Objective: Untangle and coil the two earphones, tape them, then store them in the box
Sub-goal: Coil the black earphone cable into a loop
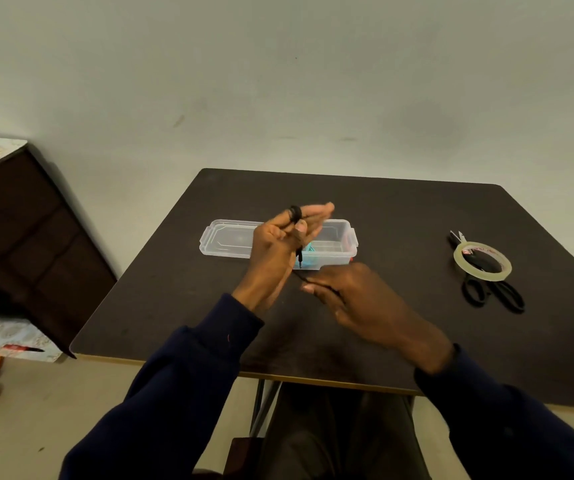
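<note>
- Black earphone (296, 212) was up in the air in front of the clear plastic box (342, 233), partly wound in a small coil round one finger of the left hand (280, 244).
- Rest of its cable dropped from the coil across the box's near wall, then ran to the right hand (358, 299).
- Left hand was raised in front of the box: the other fingers fairly straight and pointing away, thumb laid against the wound finger just under the coil.
- Right hand sat lower, nearer than the box, back of hand up, fingertips pinching the free run of cable.
- Something teal (309, 252) lay inside the box, mostly hidden by the left hand; couldn't tell what it was.
- Clear lid (230, 237) lay flat, touching the box's left end.
- Box stood open on a dark table (399, 209).
- Clear tape roll (483, 276) lay well right of the box, on top of black scissors (479, 268).
- Dark navy sleeves covered both forearms, nearer than the box.
</note>
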